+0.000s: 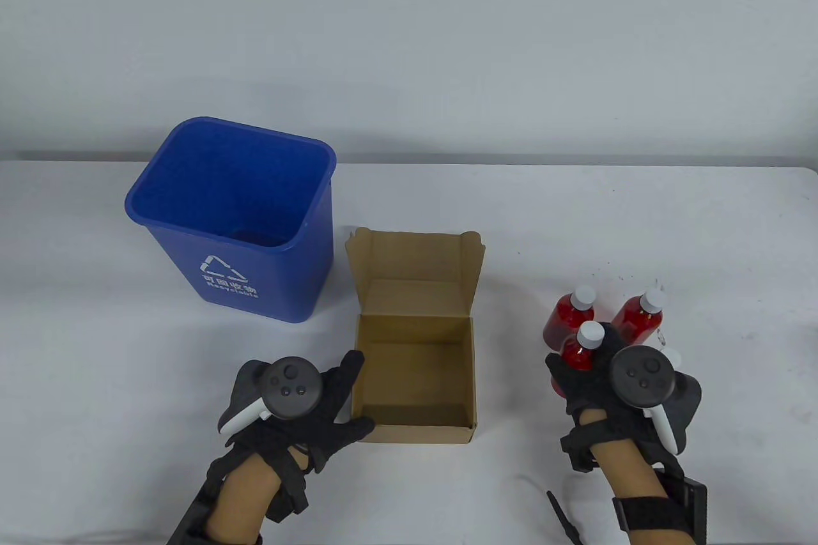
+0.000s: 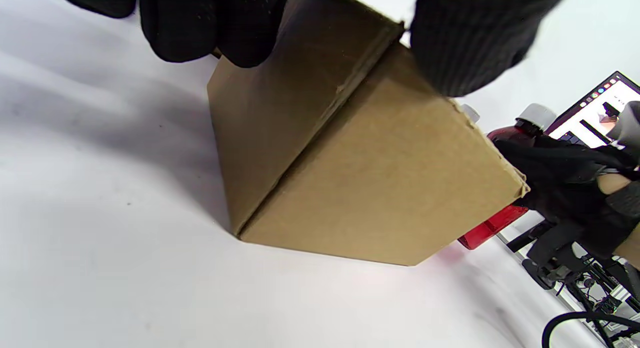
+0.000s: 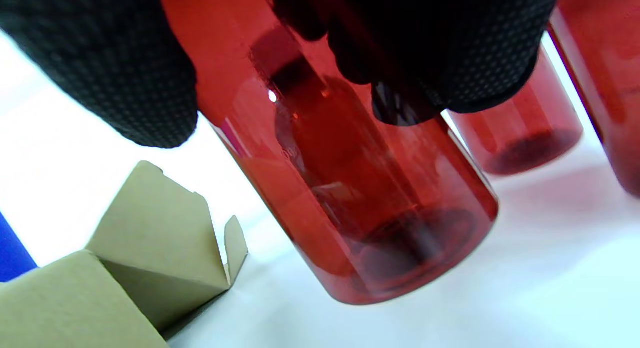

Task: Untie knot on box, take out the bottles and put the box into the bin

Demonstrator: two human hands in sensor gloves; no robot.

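Listing from the left: I am seeing the blue bin standing upright on the tabletop, mouth open, just beside the box's far left corner.

Next, the cardboard box: it is sitting open, lid flap standing up at the back, with nothing showing inside. My left hand is gripping its near left corner, fingers curling over the left wall and thumb lying along the front edge.

Right of that, well apart from the box, the red bottles with white caps are gathering in a cluster. Two are standing free: one at the back left, one at the back right. My right hand is wrapping around a third bottle, which the right wrist view is showing tilted, its base just off the tabletop.

Step in hand, as I am judging it: setting this bottle down. I am planning to level its base first, lower it clear of its neighbours so none topples, release only once it stands, then lift the box toward the bin.
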